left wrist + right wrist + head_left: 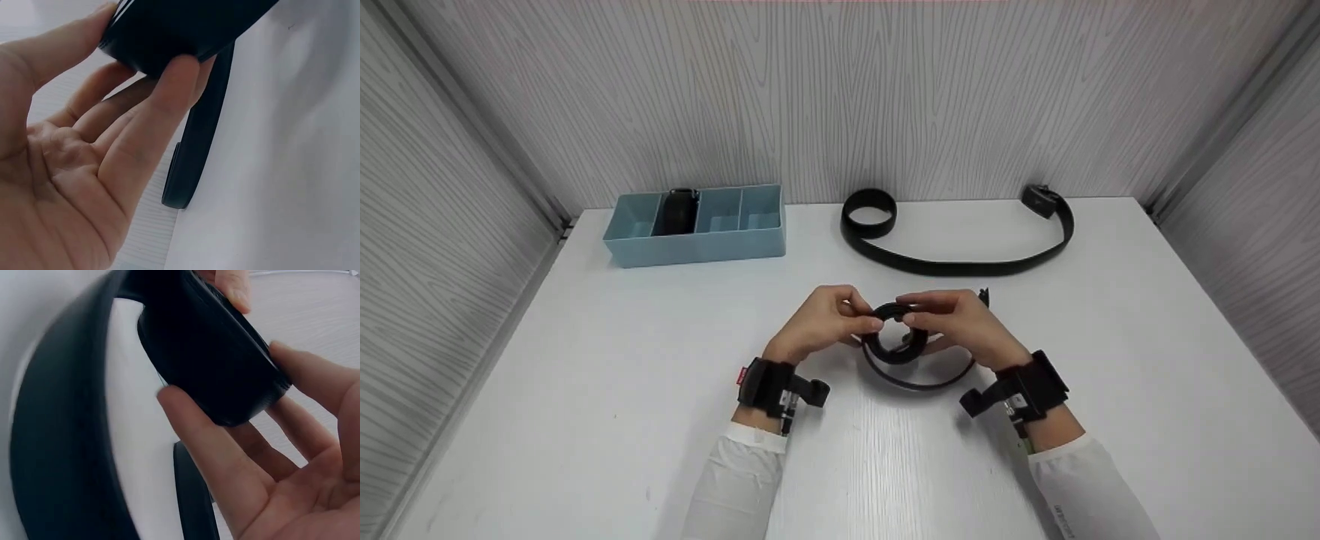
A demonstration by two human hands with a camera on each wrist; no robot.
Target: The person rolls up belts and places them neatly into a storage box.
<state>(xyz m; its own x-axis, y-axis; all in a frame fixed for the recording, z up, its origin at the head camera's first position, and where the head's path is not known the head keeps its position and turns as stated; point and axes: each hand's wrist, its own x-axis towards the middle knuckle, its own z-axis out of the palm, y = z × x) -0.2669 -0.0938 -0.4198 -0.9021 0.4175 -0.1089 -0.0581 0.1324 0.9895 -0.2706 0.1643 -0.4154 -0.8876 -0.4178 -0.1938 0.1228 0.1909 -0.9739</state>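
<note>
Near the middle of the white table (pixel 585 420), the left hand (pixel 819 321) and right hand (pixel 964 324) pinch a partly rolled black belt (pixel 896 341) from opposite sides, apparently keeping its coil tight, while a second belt (pixel 960 264) lies toward the far edge

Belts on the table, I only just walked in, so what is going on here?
A person holds a partly rolled black belt just above the white table, left hand and right hand pinching the coil from either side, its loose end trailing below. A second belt lies half rolled behind; a blue divided tray holds another black roll.
</note>
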